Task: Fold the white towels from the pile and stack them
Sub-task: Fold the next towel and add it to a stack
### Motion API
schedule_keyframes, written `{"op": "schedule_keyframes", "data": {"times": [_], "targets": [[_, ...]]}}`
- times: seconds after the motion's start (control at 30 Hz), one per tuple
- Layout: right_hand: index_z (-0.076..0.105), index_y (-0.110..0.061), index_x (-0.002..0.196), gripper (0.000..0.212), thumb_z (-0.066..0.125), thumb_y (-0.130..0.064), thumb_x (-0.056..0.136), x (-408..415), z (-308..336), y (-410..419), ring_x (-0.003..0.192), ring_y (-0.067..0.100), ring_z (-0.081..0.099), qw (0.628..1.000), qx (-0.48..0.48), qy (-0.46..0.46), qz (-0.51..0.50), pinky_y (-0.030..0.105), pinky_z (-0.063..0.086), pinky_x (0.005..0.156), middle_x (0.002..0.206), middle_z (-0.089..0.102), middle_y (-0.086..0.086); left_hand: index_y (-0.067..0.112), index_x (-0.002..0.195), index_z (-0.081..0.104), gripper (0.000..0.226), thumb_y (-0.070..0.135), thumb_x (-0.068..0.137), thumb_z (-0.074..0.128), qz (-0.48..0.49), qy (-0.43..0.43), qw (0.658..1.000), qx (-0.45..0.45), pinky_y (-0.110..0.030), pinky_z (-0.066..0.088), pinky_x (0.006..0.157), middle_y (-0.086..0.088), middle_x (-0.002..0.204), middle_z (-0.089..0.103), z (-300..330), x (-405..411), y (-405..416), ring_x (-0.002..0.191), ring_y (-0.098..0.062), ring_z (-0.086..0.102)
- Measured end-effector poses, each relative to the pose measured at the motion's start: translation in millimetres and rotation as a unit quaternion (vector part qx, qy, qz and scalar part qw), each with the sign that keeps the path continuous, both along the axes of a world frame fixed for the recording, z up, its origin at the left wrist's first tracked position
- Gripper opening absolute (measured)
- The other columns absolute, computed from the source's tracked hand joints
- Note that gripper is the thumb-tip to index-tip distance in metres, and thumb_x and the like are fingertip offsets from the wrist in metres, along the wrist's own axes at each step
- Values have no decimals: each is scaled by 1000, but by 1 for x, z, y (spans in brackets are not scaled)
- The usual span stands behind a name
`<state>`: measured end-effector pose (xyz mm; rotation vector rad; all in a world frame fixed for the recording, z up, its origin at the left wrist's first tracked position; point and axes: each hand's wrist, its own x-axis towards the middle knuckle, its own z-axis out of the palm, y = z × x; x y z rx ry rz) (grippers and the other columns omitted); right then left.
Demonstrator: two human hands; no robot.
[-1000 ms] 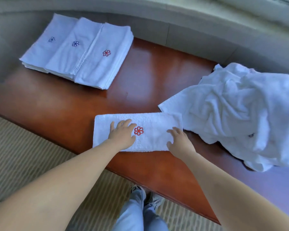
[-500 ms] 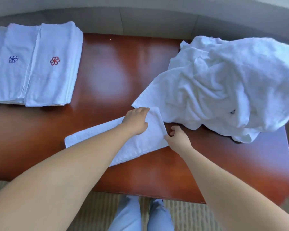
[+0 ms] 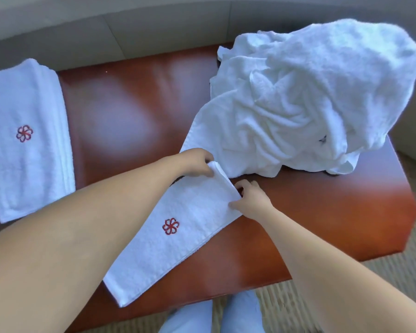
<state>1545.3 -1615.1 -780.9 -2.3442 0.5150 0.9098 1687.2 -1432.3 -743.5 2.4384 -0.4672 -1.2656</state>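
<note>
Both hands pinch the towel (image 3: 178, 227)'s far end, left hand (image 3: 192, 163) and right hand (image 3: 250, 200) a corner each, probably for the next fold, pile (image 3: 298, 97) just beyond, stack (image 3: 27, 140) well left.

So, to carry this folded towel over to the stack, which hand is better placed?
Probably the left hand: it already pinches the towel at its far corner, and the stack lies on the left side. The right hand grips the near corner, farther from the stack.

White folded towel (image 3: 178, 241) and stack (image 3: 27, 140) bear red flower emblems; white pile (image 3: 310, 97); glossy reddish-brown table (image 3: 135, 111).
</note>
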Motion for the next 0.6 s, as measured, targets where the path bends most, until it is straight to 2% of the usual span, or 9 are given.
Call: {"op": "schedule_keyframes", "data": {"times": [0.1,0.2,0.3,0.47,0.53,0.6], "targets": [[58,-22,97,26,73,-30,78,-1,6,4,86,21,54,999,6,34,9,30,46,64,107,43,0,31,92,66,11,30,85,73,17,39,998,-52,-26,40,60,6,96,68,16,-5,17,70,-13,54],[52,-19,80,24,72,-32,81,-2,22,10,76,20,49,999,12,36,23,28,40,58,99,45,1,31,91,66,12,28,83,75,52,21,995,-84,-29,42,68,5,94,69,33,-18,39,74,-14,56],[52,-14,83,23,71,-27,81,0,53,18,64,18,48,998,52,13,29,29,36,56,80,49,1,28,88,65,13,22,83,76,111,-22,988,-106,-29,43,70,6,87,66,57,-38,64,77,-14,57],[58,-17,96,17,68,-28,88,2,124,46,66,18,56,991,62,-59,107,29,41,60,81,58,-1,21,95,68,13,19,85,75,204,-116,964,-122,-30,47,70,-1,95,72,116,-86,114,82,-19,62],[59,-17,100,18,67,-28,89,2,153,63,66,15,55,984,50,-97,139,28,39,58,82,59,-3,18,97,68,14,14,86,75,240,-142,951,-131,-25,45,67,-3,95,73,141,-107,137,78,-15,60],[60,-16,102,17,66,-27,90,2,181,85,69,16,55,975,40,-134,174,27,38,56,82,57,-4,17,96,68,13,12,86,75,280,-173,933,-143,-14,41,62,2,90,71,166,-129,162,74,-9,59]]}}
